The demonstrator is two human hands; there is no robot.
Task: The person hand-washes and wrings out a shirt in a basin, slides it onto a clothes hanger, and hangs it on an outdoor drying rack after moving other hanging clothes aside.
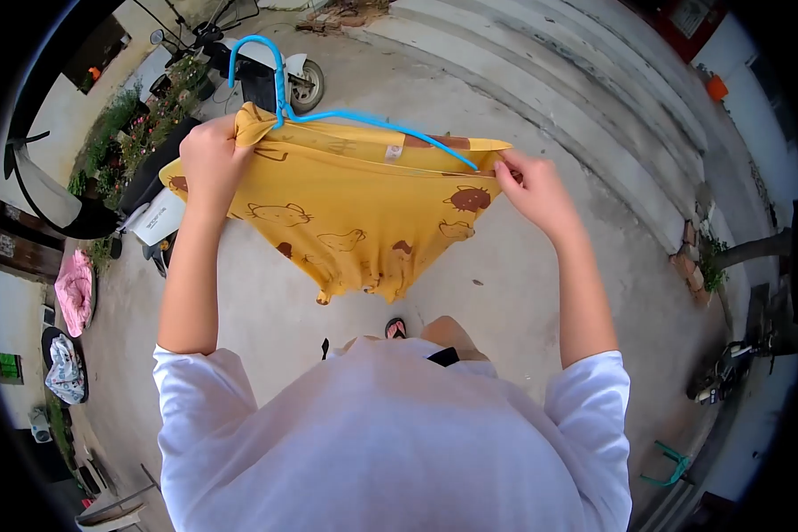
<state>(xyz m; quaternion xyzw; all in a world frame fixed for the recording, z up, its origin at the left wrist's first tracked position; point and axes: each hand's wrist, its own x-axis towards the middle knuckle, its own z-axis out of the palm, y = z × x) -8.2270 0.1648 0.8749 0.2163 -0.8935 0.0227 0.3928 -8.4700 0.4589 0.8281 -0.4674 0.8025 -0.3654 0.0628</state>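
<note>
A yellow cat-print garment [355, 213], which looks like a top, is stretched between my two hands in front of me, its lower part bunched and hanging. My left hand [213, 160] is closed on the bunched cloth at the left end of the opening. At the right end, my right hand [534, 186] pinches the edge between thumb and fingers. A blue hanger [363, 116] stands with its hook up near my left hand. Its right arm slopes into the opening and ends close to my right fingers. The hanger's left arm is hidden. A white tag [393, 154] shows on the inside.
Concrete ground [470, 284] lies below, and steps [541, 80] rise at the upper right. A scooter [266, 75] and flowering plants [142, 133] are at the upper left. A pink cloth [75, 293] lies at the left. A green stool [669, 463] is at the lower right.
</note>
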